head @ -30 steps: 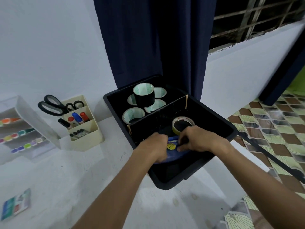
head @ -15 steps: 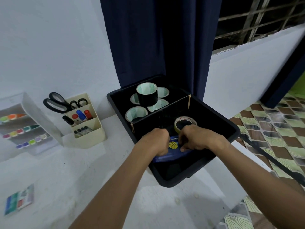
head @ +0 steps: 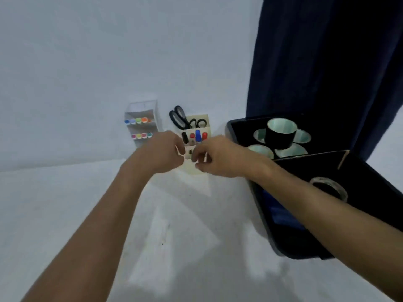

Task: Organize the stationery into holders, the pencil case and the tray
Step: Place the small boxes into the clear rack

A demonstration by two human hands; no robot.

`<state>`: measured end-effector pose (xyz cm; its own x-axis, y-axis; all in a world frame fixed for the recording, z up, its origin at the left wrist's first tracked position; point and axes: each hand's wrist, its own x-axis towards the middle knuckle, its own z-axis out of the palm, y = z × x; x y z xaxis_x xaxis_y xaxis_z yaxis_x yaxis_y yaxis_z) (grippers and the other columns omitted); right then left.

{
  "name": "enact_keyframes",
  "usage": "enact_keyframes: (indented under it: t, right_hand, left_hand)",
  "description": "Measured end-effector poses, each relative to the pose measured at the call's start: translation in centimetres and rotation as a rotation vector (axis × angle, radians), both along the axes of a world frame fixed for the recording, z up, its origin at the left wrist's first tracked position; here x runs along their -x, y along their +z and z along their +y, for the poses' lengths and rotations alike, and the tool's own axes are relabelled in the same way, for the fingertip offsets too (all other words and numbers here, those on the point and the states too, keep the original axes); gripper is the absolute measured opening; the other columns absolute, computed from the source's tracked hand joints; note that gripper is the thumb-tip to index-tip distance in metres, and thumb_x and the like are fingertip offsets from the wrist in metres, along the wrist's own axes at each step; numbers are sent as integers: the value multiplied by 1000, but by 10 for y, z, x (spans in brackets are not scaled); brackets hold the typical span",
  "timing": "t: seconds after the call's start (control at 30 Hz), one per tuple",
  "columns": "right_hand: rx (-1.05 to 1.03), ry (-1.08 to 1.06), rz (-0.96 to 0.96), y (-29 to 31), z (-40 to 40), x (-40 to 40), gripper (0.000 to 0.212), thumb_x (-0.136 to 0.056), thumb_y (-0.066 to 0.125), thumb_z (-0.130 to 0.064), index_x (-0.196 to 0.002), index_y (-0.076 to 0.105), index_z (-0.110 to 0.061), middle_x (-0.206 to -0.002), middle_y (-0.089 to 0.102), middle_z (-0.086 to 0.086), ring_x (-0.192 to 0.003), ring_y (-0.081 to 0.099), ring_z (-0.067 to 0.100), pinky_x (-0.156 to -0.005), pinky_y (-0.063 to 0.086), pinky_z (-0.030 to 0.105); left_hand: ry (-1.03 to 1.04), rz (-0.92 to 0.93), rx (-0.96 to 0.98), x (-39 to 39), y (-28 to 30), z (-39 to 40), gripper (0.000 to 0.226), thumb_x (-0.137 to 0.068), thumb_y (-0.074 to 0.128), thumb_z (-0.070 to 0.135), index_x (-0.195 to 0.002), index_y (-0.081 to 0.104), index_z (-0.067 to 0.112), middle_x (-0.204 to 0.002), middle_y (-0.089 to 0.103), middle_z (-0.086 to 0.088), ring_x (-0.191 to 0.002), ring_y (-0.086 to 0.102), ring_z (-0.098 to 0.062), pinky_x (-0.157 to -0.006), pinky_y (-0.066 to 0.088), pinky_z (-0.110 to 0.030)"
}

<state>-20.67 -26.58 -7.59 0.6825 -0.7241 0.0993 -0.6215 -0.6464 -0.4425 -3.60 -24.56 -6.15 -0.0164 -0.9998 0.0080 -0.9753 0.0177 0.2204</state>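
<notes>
Both hands, left hand (head: 160, 154) and right hand (head: 218, 159), hover empty, fingers loosely curled, before the cream holder (head: 196, 147) at 12 o'clock. Blue pencil case (head: 274, 209) lies in black tray (head: 268, 225) at 3 o'clock. Risk: a careless reach tips the holder, spilling markers

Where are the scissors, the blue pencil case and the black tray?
Scissors (head: 177, 118): head view, on the black handle loops.
Blue pencil case (head: 275, 209): head view, on its visible side.
Black tray (head: 234, 124): head view, on the far-left rim.

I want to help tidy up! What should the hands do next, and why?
Probably take hold of the cream plastic desk holder. Both the left hand and right hand hover just in front of it, fingers curled, apparently empty, away from the black plastic tray.
</notes>
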Motion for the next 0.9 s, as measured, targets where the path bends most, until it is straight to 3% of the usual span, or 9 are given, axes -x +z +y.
enact_keyframes:
  t: [0.17,0.27,0.33,0.43,0.6,0.7,0.9]
  right_hand:
    - [-73,245,117,-31,1,-112,28,-87,65,-21,-114,66,-13,-109,66,3,-89,57,12,-79,44,20]
    - [-109,282,203,-57,2,-154,44,-84,71,-26,-123,60,-9,-120,61,7,-106,58,21,-89,46,27]
    - [-130,275,247,-74,3,-171,54,-81,74,-29,-127,55,-7,-125,58,10,-112,57,24,-91,45,29]
    - [-154,214,275,-101,0,-191,62,-76,76,-39,-125,53,-7,-121,56,13,-113,57,28,-87,46,32]
    - [-172,130,333,-125,-5,-202,75,-76,72,-49,-132,42,-9,-130,38,14,-125,36,31,-95,41,39]
    - [-184,123,299,-127,-9,-202,69,-77,72,-48,-130,49,-12,-129,38,14,-122,38,31,-97,41,40]
    - [-185,133,314,-124,-25,-182,70,-74,76,-43,-132,51,-13,-127,42,12,-121,42,26,-93,42,35]
  left_hand:
    - [336,-91,-240,-103,-27,28,42,-74,74,17,-114,62,22,-114,58,0,-94,54,-17,-77,44,-26]
    - [370,-133,-346,-128,-61,42,70,-72,77,17,-135,46,20,-133,52,-3,-117,52,-22,-90,45,-30]
    - [378,-118,-367,-134,-82,48,80,-68,80,18,-139,41,18,-132,53,-6,-118,53,-25,-92,46,-34]
    - [384,-63,-374,-137,-101,52,81,-68,80,21,-138,39,15,-127,53,-8,-115,55,-27,-91,48,-35]
    - [383,-4,-343,-143,-113,53,78,-72,75,16,-141,40,16,-129,52,-9,-116,53,-26,-92,44,-32]
    - [374,-21,-330,-146,-114,48,61,-70,77,17,-127,54,15,-120,60,-8,-107,58,-25,-89,47,-32]
    - [326,-23,-359,-135,-115,29,60,-69,80,32,-122,55,16,-117,61,-4,-101,57,-20,-85,46,-29]
